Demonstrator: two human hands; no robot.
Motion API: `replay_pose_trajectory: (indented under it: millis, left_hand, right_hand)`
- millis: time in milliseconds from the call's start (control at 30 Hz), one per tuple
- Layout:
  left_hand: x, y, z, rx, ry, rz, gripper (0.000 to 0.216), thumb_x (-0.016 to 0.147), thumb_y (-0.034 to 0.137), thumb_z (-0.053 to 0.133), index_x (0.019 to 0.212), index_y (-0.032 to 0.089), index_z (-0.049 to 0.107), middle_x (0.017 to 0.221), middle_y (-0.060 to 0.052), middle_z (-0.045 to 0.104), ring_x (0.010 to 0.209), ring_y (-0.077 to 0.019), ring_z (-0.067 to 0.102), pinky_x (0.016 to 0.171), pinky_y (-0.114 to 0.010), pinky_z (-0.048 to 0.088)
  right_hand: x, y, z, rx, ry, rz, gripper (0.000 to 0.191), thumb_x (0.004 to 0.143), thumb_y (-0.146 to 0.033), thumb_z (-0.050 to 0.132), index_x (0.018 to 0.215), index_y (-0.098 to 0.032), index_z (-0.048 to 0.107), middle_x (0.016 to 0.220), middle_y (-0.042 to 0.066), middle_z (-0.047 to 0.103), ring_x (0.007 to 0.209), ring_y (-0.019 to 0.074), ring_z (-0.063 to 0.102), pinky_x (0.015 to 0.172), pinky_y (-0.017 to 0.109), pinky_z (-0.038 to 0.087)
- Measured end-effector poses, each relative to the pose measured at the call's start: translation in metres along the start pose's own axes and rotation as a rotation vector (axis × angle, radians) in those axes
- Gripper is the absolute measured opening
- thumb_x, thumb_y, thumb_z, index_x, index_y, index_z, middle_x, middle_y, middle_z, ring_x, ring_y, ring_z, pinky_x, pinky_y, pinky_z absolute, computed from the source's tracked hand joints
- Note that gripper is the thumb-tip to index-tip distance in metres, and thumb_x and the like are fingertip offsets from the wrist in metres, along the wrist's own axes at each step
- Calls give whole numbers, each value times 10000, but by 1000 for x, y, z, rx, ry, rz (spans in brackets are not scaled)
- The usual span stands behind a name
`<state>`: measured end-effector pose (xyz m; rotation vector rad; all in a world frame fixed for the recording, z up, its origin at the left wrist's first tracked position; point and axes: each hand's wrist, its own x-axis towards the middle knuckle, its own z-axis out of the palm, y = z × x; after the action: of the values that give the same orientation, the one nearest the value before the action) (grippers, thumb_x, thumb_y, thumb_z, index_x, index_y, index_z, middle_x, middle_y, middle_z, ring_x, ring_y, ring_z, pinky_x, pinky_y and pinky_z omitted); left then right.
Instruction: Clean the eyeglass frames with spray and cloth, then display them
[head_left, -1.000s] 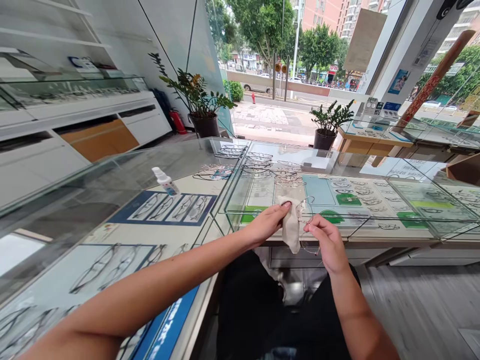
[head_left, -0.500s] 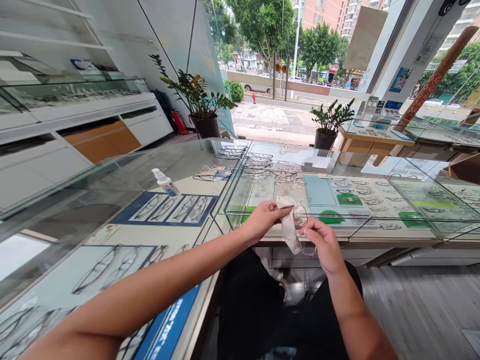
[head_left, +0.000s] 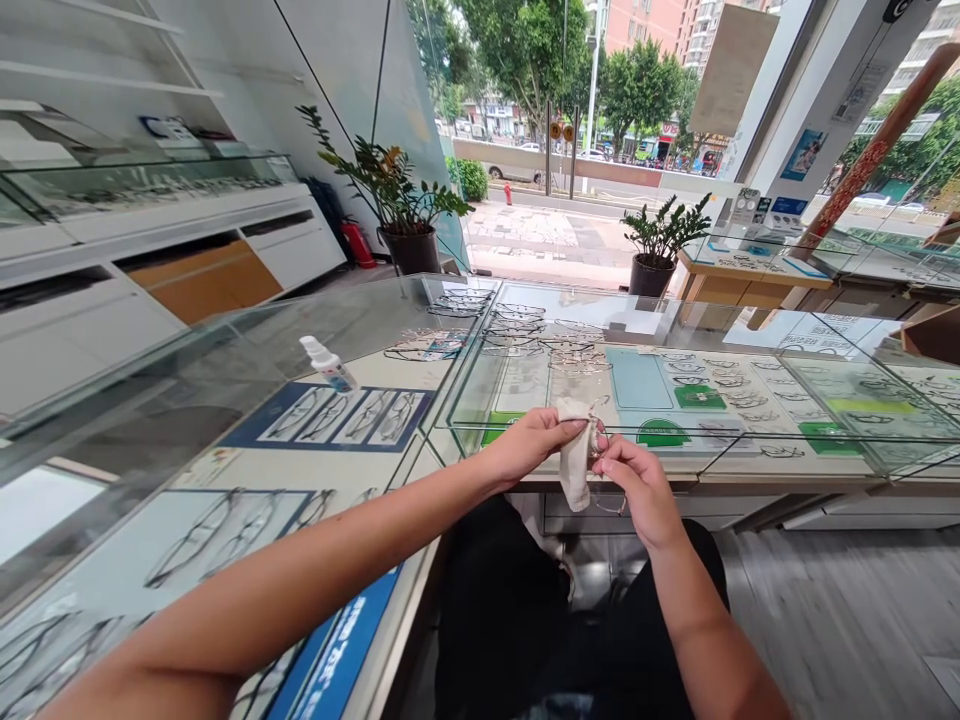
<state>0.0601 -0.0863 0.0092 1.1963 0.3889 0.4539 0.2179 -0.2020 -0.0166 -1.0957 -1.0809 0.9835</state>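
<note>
My left hand [head_left: 534,445] pinches a pale cloth [head_left: 575,470] that hangs down from the fingers and is folded over part of a pair of eyeglasses [head_left: 611,502]. Closed on the thin frame of those glasses is my right hand [head_left: 636,482], touching the cloth's right side. One lens is mostly covered by the cloth and fingers; the lower part of the glasses shows below the right fingers. Both hands are held over my lap, just in front of the glass display case's near edge.
A glass display case [head_left: 652,470] with rows of eyeglasses runs across the front and along my left. On its left top stands a white spray bottle [head_left: 328,364]. Potted plants [head_left: 651,262] stand beyond the case, and a fire extinguisher [head_left: 357,245] is by the left wall.
The cloth has closed around the upper lens, which showed more openly before. My right hand has moved slightly left, closer to my left hand.
</note>
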Motion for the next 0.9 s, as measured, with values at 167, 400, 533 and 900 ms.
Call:
replay_pose_trajectory:
  millis: [167, 400, 533, 900]
  left_hand:
    - [0, 3, 0, 19, -27, -10, 485, 670, 483, 943, 938, 108, 793, 886, -98, 783, 806, -179, 688, 799, -262, 514]
    - [-5, 6, 6, 64, 66, -11, 412, 625, 339, 968, 932, 135, 785, 819, -42, 752, 764, -159, 655, 749, -251, 488]
    - [-2, 4, 4, 60, 143, 37, 409, 599, 314, 976, 900, 131, 770, 814, -48, 755, 780, -174, 673, 784, -270, 500]
    - [-3, 11, 3, 71, 15, 73, 418, 645, 304, 957, 930, 129, 707, 836, -53, 748, 784, -171, 685, 783, -275, 531]
  right_hand:
    - [0, -1, 1, 88, 13, 40, 210, 820, -364, 692, 665, -228, 650, 784, 25, 617, 995, 232, 577, 875, 324, 413]
    - [-2, 4, -1, 25, 28, 10, 244, 882, -395, 677, 711, -228, 630, 747, -2, 594, 756, 172, 508, 755, 305, 394]
    - [-1, 5, 0, 20, 49, -9, 270, 890, -418, 682, 710, -227, 623, 758, 1, 586, 769, 174, 514, 760, 309, 395]
    - [1, 4, 5, 123, 1, 96, 364, 856, -554, 746, 748, -227, 627, 703, -10, 521, 634, 139, 402, 586, 281, 318]
